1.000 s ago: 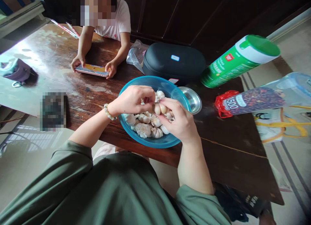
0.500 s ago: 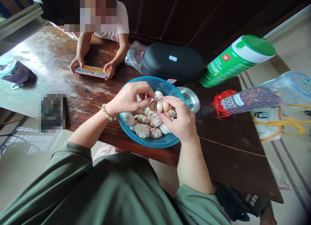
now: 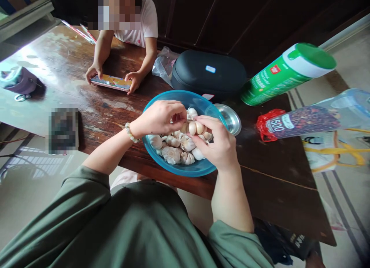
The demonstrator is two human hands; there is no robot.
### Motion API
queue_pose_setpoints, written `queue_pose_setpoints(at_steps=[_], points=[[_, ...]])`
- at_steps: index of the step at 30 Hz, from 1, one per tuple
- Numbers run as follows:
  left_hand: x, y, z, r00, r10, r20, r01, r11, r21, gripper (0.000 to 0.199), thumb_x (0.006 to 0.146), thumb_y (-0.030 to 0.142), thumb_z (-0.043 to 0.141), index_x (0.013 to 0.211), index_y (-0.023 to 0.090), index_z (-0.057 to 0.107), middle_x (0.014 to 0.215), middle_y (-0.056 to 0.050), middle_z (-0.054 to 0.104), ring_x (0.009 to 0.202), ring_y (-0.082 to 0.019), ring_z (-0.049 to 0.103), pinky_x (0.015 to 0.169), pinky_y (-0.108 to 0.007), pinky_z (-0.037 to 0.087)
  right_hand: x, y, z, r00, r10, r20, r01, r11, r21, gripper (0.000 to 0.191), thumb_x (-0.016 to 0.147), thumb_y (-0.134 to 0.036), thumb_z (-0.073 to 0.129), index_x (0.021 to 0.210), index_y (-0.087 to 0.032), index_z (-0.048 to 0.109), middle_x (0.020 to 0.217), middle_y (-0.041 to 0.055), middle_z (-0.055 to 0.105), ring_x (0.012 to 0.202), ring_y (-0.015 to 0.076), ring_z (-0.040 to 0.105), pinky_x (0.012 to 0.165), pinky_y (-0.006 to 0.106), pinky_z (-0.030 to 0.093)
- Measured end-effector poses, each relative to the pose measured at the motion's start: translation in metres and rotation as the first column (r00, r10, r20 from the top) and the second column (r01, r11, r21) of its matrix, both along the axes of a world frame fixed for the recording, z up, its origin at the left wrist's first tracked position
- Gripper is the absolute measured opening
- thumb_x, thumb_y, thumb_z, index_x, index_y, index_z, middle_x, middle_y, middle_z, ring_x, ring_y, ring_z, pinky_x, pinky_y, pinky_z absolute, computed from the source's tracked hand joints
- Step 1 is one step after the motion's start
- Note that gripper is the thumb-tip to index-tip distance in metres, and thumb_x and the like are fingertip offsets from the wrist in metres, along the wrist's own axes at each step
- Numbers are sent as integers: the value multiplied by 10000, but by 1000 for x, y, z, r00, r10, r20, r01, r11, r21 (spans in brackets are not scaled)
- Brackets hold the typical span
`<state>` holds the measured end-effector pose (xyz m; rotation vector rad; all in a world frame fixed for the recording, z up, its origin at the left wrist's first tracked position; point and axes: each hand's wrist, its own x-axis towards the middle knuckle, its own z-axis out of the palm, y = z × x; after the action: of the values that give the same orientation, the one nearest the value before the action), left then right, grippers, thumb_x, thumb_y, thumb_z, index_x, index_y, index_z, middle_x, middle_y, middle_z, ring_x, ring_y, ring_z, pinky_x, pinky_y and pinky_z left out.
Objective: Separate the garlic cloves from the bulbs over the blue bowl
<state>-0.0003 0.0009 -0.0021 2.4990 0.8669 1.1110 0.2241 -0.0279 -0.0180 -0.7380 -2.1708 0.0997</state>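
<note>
A blue plastic bowl (image 3: 180, 171) on the wooden table holds several whitish garlic bulbs (image 3: 171, 154). Over the bowl, my right hand (image 3: 218, 140) grips a partly peeled garlic bulb (image 3: 192, 128) between thumb and fingers, its pale cloves showing. My left hand (image 3: 166, 117), with a beaded bracelet at the wrist, meets the left side of that same bulb with curled fingers. The fingertips partly hide where they touch it.
Behind the bowl are a black case (image 3: 209, 71) and a clear plastic bag (image 3: 164, 64). A small clear dish (image 3: 229, 119) touches the bowl's right. Further right lie a green canister (image 3: 286, 73) and a clear jar (image 3: 315, 117). Across the table, a person holds a phone (image 3: 111, 83).
My left hand has closed in on the bulb, its fingertips now at the bulb's left side. The whole view has shifted slightly, so most things appear a little further right.
</note>
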Motion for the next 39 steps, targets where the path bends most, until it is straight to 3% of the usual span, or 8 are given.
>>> queue_pose_setpoints(at_steps=[7, 13, 22, 27, 31, 39], points=[[-1, 0, 2, 990, -19, 137, 40, 987, -154, 97, 833, 202, 600, 803, 129, 657, 758, -28, 681, 661, -104, 589, 654, -216, 457, 1, 1, -3, 999, -7, -52, 3, 997, -72, 488, 853, -179, 685, 1303, -268, 517, 1203, 93, 680, 1133, 276, 678, 903, 446, 626], [-2, 2, 0, 973, 89, 214, -39, 973, -228, 245, 896, 334, 612, 769, 127, 645, 679, -5, 636, 606, -91, 546, 588, -207, 419, 5, 4, -7, 996, -30, -87, 23, 997, -80, 528, 840, -211, 707, 1327, -277, 513, 1235, 86, 676, 1143, 284, 673, 918, 454, 619], [-1, -3, 4, 988, -16, 151, 29, 996, -80, 214, 914, 354, 609, 879, 148, 658, 818, -47, 658, 709, -125, 593, 678, -237, 466, 2, 2, -4, 995, -49, -91, 44, 997, -58, 523, 836, -218, 725, 1312, -279, 516, 1212, 86, 682, 1135, 276, 676, 906, 436, 620], [0, -5, 3, 1000, 19, 20, -18, 999, -28, 130, 881, 263, 575, 870, 157, 650, 815, -42, 665, 703, -139, 590, 674, -257, 446, 2, 1, -3, 998, -56, -41, 55, 998, -18, 507, 839, -173, 696, 1303, -280, 522, 1204, 75, 689, 1116, 274, 685, 896, 437, 621], [-1, -4, 1, 997, 67, 26, -67, 998, 1, 129, 843, 192, 522, 870, 166, 645, 806, -37, 657, 696, -144, 591, 687, -270, 449, 1, 0, -2, 997, -63, -46, 62, 998, -17, 502, 840, -176, 694, 1301, -278, 521, 1203, 81, 688, 1108, 279, 688, 865, 442, 634], [-1, -7, 3, 996, -59, 62, 57, 998, 25, 151, 918, 285, 543, 915, 172, 643, 838, -54, 678, 748, -151, 621, 715, -274, 470, 0, 0, 1, 1000, -12, -28, 13, 1000, 11, 540, 818, -92, 672, 1304, -261, 510, 1224, 89, 687, 1147, 276, 678, 922, 453, 617]])
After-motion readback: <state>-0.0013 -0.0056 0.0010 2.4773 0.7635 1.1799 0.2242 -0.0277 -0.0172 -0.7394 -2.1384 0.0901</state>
